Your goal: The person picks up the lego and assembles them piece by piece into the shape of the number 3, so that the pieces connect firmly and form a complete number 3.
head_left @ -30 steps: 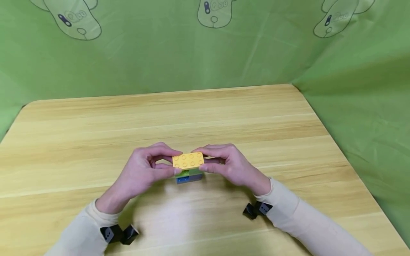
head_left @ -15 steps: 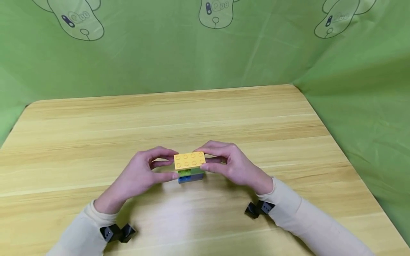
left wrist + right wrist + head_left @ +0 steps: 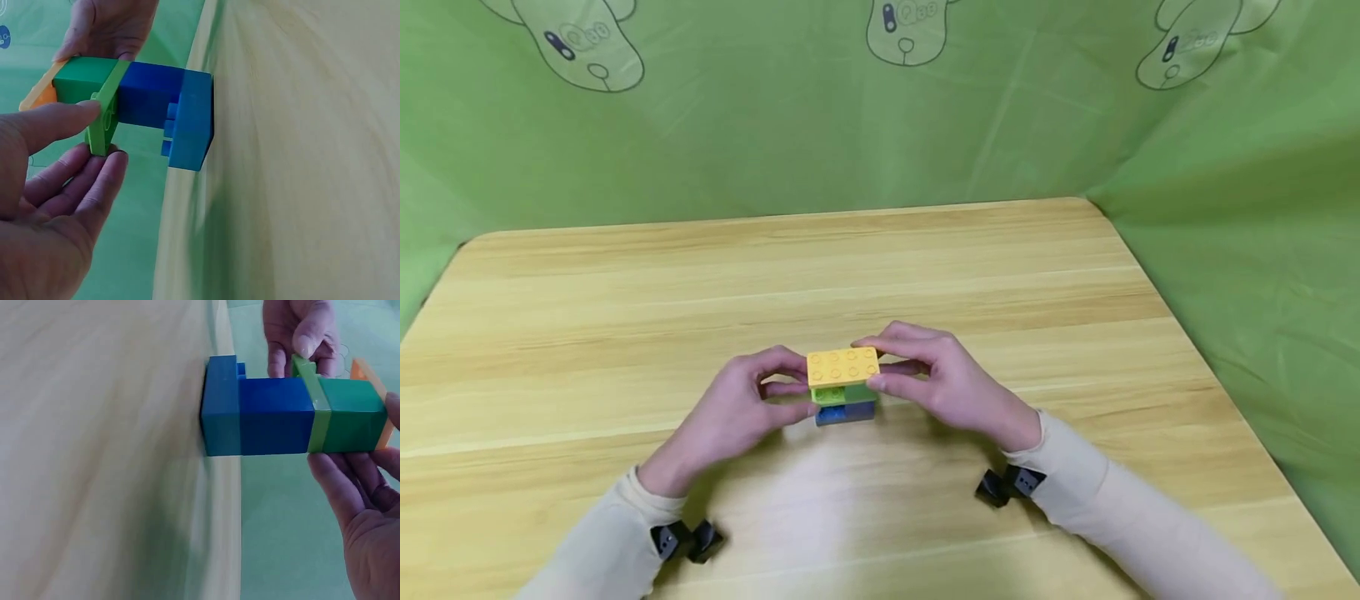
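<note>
A stack of toy building bricks stands upright between both hands near the middle of the table. From the bottom it has a flat blue brick, a dark blue block, a thin light green brick, a green block and a flat yellow brick with studs on top. My left hand pinches the left end of the light green brick between thumb and fingers. At the right end, my right hand grips the upper stack, its thumb and index finger at the yellow brick's corners.
The wooden table spreads around the stack. Green cloth with printed animal outlines hangs behind it and on the right. Black wrist devices sit at both cuffs.
My left thumb and fingers have come off the yellow brick and moved down to the light green one. My right hand keeps its hold, shifting slightly up and away with the stack's top.
</note>
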### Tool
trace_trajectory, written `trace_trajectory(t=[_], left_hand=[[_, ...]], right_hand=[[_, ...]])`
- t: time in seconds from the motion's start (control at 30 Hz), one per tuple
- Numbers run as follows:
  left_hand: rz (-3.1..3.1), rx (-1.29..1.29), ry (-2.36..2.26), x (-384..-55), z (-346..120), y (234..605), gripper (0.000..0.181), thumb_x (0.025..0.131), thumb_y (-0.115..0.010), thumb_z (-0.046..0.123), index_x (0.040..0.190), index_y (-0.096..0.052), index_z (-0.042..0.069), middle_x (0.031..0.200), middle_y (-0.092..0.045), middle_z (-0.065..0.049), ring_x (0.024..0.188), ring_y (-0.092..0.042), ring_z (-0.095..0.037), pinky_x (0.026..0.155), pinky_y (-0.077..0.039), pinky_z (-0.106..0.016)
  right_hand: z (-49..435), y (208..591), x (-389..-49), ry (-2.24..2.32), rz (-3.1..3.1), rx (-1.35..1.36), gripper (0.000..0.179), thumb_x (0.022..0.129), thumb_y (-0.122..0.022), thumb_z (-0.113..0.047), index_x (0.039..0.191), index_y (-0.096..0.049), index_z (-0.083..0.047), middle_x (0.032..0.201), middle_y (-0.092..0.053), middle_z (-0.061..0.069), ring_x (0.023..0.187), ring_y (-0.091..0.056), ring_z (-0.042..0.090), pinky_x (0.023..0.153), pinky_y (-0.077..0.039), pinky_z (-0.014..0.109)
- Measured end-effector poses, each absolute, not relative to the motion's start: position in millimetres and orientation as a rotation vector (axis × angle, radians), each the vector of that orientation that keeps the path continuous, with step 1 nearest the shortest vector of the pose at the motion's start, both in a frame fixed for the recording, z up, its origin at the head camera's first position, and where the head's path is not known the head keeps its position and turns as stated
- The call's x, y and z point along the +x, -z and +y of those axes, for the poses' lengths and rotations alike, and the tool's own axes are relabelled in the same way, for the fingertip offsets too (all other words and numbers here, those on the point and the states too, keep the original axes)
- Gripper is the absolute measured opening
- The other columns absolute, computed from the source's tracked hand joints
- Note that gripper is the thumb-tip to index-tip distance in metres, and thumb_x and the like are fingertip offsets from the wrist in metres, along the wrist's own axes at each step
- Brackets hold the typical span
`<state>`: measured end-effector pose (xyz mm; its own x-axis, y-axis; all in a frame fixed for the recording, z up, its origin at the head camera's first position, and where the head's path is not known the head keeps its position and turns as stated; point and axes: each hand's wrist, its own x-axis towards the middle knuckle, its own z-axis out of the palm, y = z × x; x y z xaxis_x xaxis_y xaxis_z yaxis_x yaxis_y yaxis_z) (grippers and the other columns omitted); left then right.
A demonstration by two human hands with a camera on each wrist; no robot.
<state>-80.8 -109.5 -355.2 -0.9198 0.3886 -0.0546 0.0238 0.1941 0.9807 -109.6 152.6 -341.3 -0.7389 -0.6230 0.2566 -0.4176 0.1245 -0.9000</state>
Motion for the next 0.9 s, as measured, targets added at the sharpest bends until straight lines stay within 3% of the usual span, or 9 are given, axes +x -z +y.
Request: trace_trajectory(t=[0.17, 0.4, 0.53, 0.77, 0.9], left_hand=[[2.266, 0.359, -1.775, -85.7, -114.8, 356.1, 0.034, 0.082, -0.08, 0.007, 0.114, -0.07, -0.002, 0.115, -0.067, -0.012, 0.098, -0.069, -0.023, 0.081, -0.056, -0.029], [2.359, 0.25, -1.731, -93.3, -116.2, 352.1, 0.032, 0.085, -0.079, 0.022, 0.115, -0.074, 0.011, 0.114, -0.069, 0.001, 0.101, -0.067, -0.014, 0.085, -0.054, -0.029], [2.374, 0.256, -1.8, -96.4, -112.0, 351.7, 0.03, 0.088, -0.077, 0.021, 0.116, -0.074, 0.012, 0.114, -0.069, 0.001, 0.105, -0.065, -0.014, 0.088, -0.053, -0.029], [2.396, 0.368, -1.954, -101.1, -104.7, 350.9, 0.029, 0.087, -0.075, 0.003, 0.115, -0.072, 0.003, 0.114, -0.07, -0.005, 0.106, -0.065, -0.017, 0.086, -0.054, -0.027], [2.445, 0.378, -1.947, -104.3, -102.3, 348.6, 0.025, 0.087, -0.075, 0.003, 0.112, -0.073, 0.003, 0.109, -0.071, -0.003, 0.102, -0.066, -0.016, 0.083, -0.055, -0.026]], right_hand=[[144.9, 334.0, -116.9, 1.652, 2.292, -0.831, 0.038, 0.092, -0.069, -0.006, 0.129, -0.062, 0.0, 0.115, -0.065, 0.005, 0.104, -0.062, 0.021, 0.082, -0.057, 0.033], [131.0, 325.2, -129.1, 1.757, 2.287, -0.465, 0.035, 0.094, -0.068, -0.014, 0.124, -0.063, 0.003, 0.111, -0.068, 0.012, 0.097, -0.068, 0.023, 0.08, -0.057, 0.034], [129.1, 324.3, -139.3, 1.848, 2.19, -0.375, 0.033, 0.096, -0.066, -0.011, 0.122, -0.062, 0.007, 0.11, -0.067, 0.016, 0.096, -0.068, 0.027, 0.079, -0.058, 0.04], [125.5, 322.4, -153.1, 1.889, 2.122, -0.214, 0.03, 0.097, -0.064, -0.016, 0.117, -0.065, 0.008, 0.104, -0.067, 0.019, 0.092, -0.068, 0.029, 0.077, -0.058, 0.038], [124.3, 320.5, -156.9, 1.885, 2.122, -0.159, 0.03, 0.097, -0.065, -0.018, 0.115, -0.066, 0.007, 0.101, -0.067, 0.02, 0.09, -0.067, 0.03, 0.076, -0.059, 0.037]])
